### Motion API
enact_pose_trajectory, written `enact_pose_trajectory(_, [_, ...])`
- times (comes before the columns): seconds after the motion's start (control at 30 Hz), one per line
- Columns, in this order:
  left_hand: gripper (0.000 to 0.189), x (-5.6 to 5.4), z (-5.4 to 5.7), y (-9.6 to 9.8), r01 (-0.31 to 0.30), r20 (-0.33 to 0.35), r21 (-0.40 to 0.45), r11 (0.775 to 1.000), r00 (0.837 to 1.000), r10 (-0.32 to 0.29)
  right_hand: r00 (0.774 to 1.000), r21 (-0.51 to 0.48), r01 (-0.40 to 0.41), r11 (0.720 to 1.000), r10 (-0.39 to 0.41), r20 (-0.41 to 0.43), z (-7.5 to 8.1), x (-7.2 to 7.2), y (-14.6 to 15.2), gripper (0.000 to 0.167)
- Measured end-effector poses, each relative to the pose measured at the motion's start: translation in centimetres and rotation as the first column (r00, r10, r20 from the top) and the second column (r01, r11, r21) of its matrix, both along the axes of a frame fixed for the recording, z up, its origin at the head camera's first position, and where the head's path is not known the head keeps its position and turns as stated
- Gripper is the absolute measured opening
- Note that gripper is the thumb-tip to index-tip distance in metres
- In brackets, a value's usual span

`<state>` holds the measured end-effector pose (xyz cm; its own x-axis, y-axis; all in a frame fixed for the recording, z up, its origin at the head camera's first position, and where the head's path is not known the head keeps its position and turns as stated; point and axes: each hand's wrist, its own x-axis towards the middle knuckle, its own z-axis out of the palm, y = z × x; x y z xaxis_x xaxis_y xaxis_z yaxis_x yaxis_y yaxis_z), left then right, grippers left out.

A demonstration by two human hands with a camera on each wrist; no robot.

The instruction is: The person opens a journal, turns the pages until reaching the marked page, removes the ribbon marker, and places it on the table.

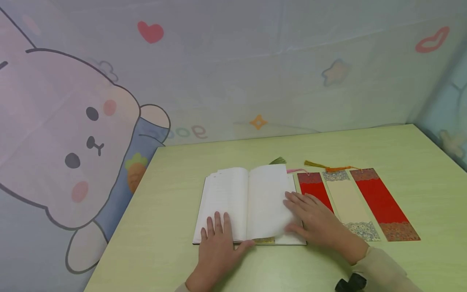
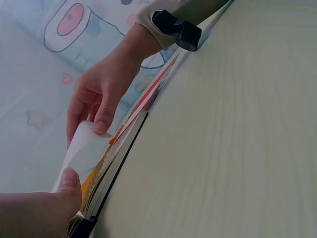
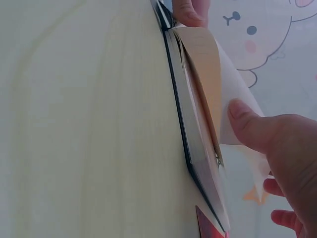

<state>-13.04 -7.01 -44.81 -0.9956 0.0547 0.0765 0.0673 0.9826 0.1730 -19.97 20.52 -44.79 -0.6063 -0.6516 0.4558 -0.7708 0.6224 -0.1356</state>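
Note:
An open book (image 1: 222,194) with blank-looking white pages and a dark cover lies on the table. My left hand (image 1: 218,249) rests with spread, straight fingers on the lower left page, thumb by the bottom of the spine. At the right edge of a lifted page (image 1: 268,198), my right hand (image 1: 319,221) pinches the paper; the left wrist view shows its thumb (image 2: 103,119) on one side and fingers behind. That page bends up off the book. Beneath it a gold-patterned strip (image 1: 264,240) peeks out, mostly hidden; its tan face (image 3: 203,64) stands between the pages in the right wrist view.
Right of the book lie a red bookmark (image 1: 315,186), a cream one (image 1: 348,198) and another red one (image 1: 384,200), with patterned ends. Green (image 1: 279,160), pink (image 1: 296,170) and orange (image 1: 339,169) tassels lie along the book's and bookmarks' tops. A printed cloth (image 1: 219,73) hangs behind the table.

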Motion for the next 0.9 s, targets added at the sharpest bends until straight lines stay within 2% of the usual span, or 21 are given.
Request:
enact_pose_trajectory(0.17, [0.107, 0.0, 0.2, 0.1, -0.002, -0.022, -0.017, 1.0, 1.0, 0.001, 0.994, -0.068, -0.046, 0.997, 0.039, -0.104, 0.1, -0.1, -0.3, 0.066])
enact_pose_trajectory(0.3, [0.105, 0.1, 0.4, 0.1, 0.011, -0.047, -0.016, 1.0, 0.999, -0.012, 0.987, -0.109, -0.075, 0.991, 0.058, -0.149, 0.5, -0.1, -0.5, 0.068])
enact_pose_trajectory(0.5, [0.1, 0.4, 0.4, -0.1, 0.045, -0.162, -0.023, 0.999, 0.986, -0.048, 0.993, -0.175, -0.064, 0.983, 0.046, -0.105, 1.1, 0.3, -0.5, 0.072])
enact_pose_trajectory(0.63, [0.111, 0.5, 0.3, -0.1, 0.039, -0.239, 0.008, 0.999, 0.97, -0.036, 0.997, -0.2, -0.053, 0.978, 0.041, -0.063, 1.3, 0.5, -0.3, 0.068])
enact_pose_trajectory(0.73, [0.121, 0.5, 0.3, -0.1, 0.043, -0.295, 0.049, 0.998, 0.955, -0.027, 0.998, -0.198, -0.047, 0.979, 0.037, -0.052, 1.4, 0.5, -0.4, 0.065])
enact_pose_trajectory(0.8, [0.124, 0.6, 0.3, -0.1, 0.065, -0.346, 0.062, 0.996, 0.938, -0.04, 0.999, -0.188, -0.025, 0.982, 0.019, -0.035, 1.4, 0.5, -0.6, 0.063])
enact_pose_trajectory(0.9, [0.123, 0.5, 0.1, -0.3, 0.111, -0.437, 0.047, 0.993, 0.896, -0.079, 1.0, -0.164, 0.014, 0.986, -0.012, 0.014, 1.4, 0.7, -1.1, 0.058])
